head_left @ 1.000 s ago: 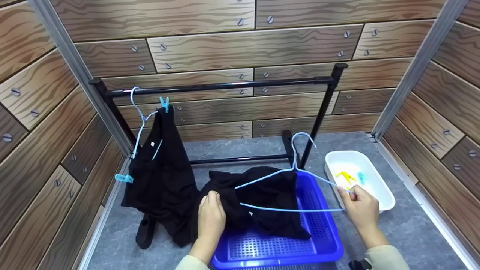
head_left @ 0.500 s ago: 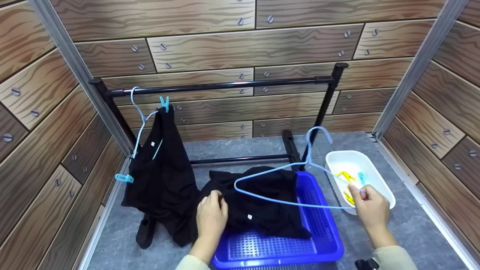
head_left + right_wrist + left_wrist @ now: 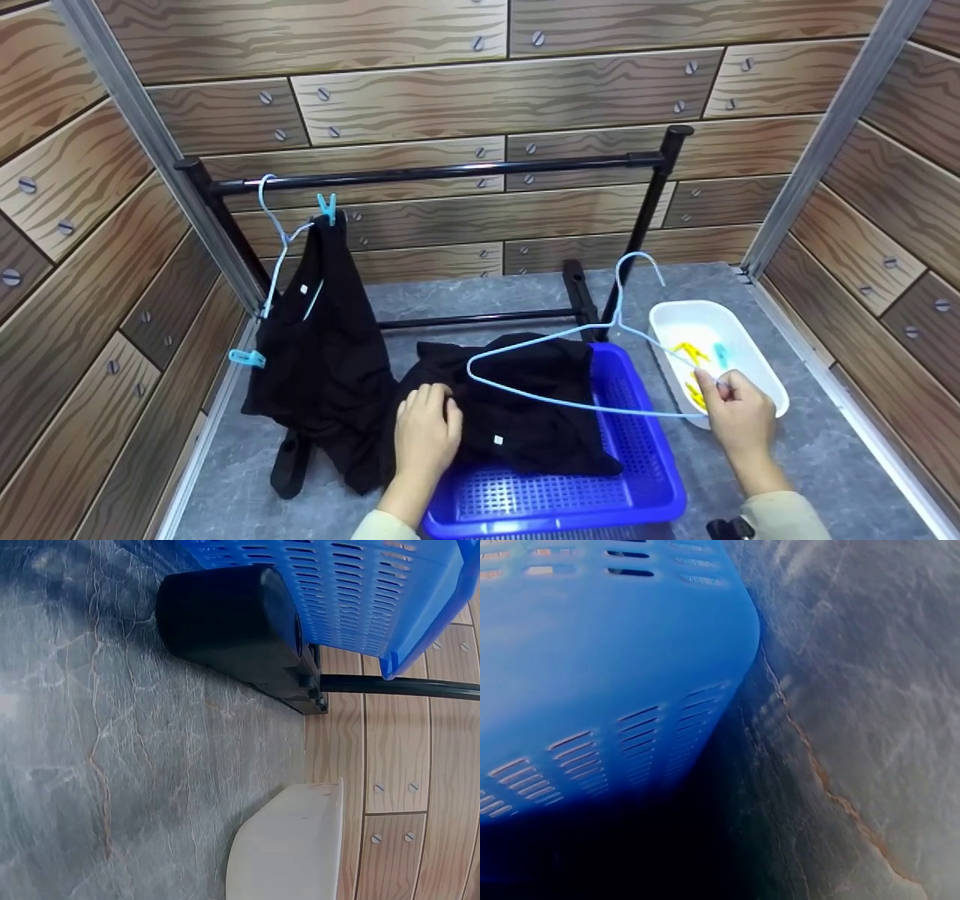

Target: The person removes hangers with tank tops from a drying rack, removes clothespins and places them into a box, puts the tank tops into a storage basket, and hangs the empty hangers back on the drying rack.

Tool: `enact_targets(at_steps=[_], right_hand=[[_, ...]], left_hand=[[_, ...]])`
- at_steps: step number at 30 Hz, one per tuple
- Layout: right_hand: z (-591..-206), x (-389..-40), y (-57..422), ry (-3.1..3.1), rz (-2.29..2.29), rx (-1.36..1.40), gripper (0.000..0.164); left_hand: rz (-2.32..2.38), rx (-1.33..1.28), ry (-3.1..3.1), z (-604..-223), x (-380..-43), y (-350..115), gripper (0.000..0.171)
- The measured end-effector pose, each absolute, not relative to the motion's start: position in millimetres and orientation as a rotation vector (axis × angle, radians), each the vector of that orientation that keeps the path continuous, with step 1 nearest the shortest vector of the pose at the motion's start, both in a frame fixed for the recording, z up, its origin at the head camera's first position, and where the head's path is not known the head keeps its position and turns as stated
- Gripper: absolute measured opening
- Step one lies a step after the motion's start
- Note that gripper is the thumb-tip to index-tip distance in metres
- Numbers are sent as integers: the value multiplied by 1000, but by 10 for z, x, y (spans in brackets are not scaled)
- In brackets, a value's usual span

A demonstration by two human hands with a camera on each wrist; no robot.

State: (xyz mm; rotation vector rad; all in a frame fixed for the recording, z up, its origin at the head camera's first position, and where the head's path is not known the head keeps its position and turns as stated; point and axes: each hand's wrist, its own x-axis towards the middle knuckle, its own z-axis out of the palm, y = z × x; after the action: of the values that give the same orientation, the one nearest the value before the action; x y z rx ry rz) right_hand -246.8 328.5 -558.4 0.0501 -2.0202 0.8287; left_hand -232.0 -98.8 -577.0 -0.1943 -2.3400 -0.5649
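In the head view, my right hand (image 3: pixel 742 420) pinches the right end of a light blue hanger (image 3: pixel 570 405). The hanger's hook points up and its left corner shows fully over a black garment (image 3: pixel 525 442). That garment, with a small white tag, lies bunched across a blue perforated basket (image 3: pixel 667 487). My left hand (image 3: pixel 427 435) rests on the garment's left part, back upward, thumb apart from the fingers; the fingertips are partly hidden. Neither hand shows in the wrist views, where the basket's side (image 3: pixel 630 637) and the basket (image 3: pixel 352 600) appear.
A black rack (image 3: pixel 450 172) stands behind. On its left, a second black garment (image 3: pixel 322 360) hangs from a blue hanger with blue clothespins (image 3: pixel 247 358). At right, a white tray (image 3: pixel 772 390) holds yellow and blue clothespins. Wood-patterned walls enclose the grey floor.
The hanger has moved right with my right hand; its left end, hidden in the black cloth before, now shows. My left hand has loosened and spread slightly over the garment.
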Motion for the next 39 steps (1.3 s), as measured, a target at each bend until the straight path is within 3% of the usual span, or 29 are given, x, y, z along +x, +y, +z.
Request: enact_targets(at_steps=[8, 12, 29, 39], right_hand=[[-5637, -2510, 3225, -2024, 796, 114, 42], [-5649, -2530, 3175, -2026, 789, 133, 41], [-5673, -2555, 2940, -2012, 838, 189, 40], [-5719, -2552, 2769, -2052, 868, 201, 40]], left_hand=[[-617, -207, -2287, -5759, -2311, -988, 44], [-601, -221, -2294, -5758, -2295, -989, 49], [-604, -248, -2244, -5756, -2287, -1001, 56], [-585, -251, -2238, -5753, -2310, -991, 36]])
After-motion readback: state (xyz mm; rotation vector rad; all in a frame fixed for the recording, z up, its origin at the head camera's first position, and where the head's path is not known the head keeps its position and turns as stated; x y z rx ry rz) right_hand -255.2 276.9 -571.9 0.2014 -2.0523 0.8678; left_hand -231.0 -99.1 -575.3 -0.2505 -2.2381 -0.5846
